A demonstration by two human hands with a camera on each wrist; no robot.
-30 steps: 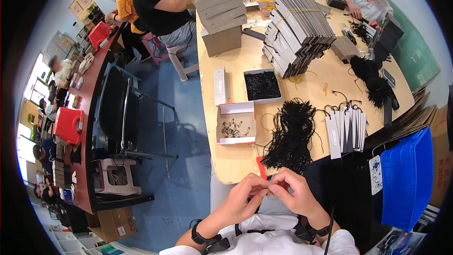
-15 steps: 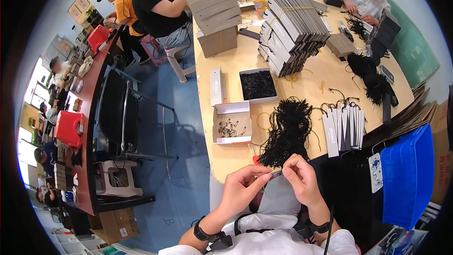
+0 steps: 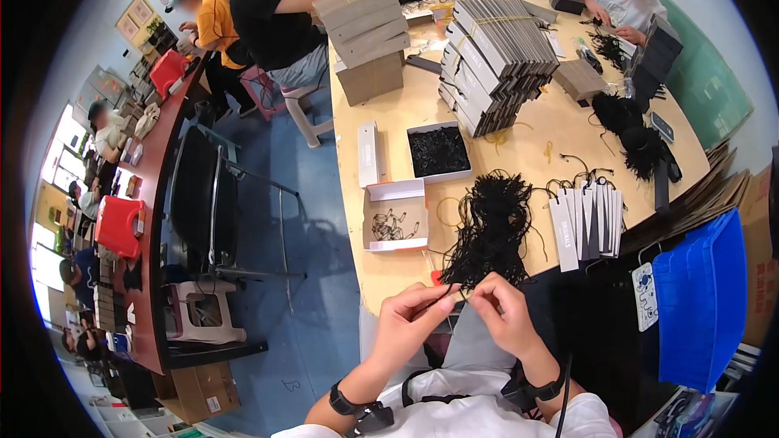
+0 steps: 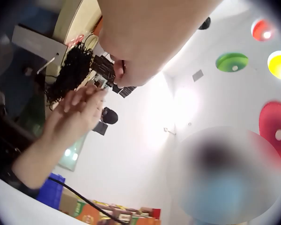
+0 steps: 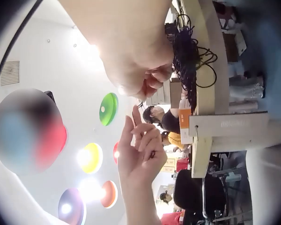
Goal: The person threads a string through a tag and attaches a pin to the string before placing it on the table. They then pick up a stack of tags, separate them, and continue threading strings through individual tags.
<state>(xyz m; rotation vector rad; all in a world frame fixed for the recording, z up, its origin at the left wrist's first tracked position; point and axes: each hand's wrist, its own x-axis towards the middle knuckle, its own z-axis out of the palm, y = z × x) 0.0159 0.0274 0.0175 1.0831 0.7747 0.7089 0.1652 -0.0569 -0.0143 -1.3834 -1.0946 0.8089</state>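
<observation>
Over my lap, just in front of the near table edge, my left hand (image 3: pixel 408 323) pinches a thin black cord (image 3: pixel 454 287) between thumb and forefinger. My right hand (image 3: pixel 510 318) faces it, thumb and forefinger bent together on the cord at its other side. A small gap separates the two sets of fingertips. In the left wrist view, my right hand (image 4: pixel 75 111) reaches up toward the left; the right wrist view has my left hand (image 5: pixel 143 157) below the right one. Just beyond my hands lies a tangled heap of black cords (image 3: pixel 492 223).
An open box of small wire pins (image 3: pixel 396 227) and a box of small black pieces (image 3: pixel 439 152) stand at the left. Fanned tags (image 3: pixel 586 223) lie right, bundled tag stacks (image 3: pixel 499 65) behind. A blue bin (image 3: pixel 699 300) stands right; another person (image 3: pixel 625 4) sits across.
My fingertips were together a second ago, then spread with a small dark piece between them. Now my right hand has come lower and leftward, and a black cord shows between the hands.
</observation>
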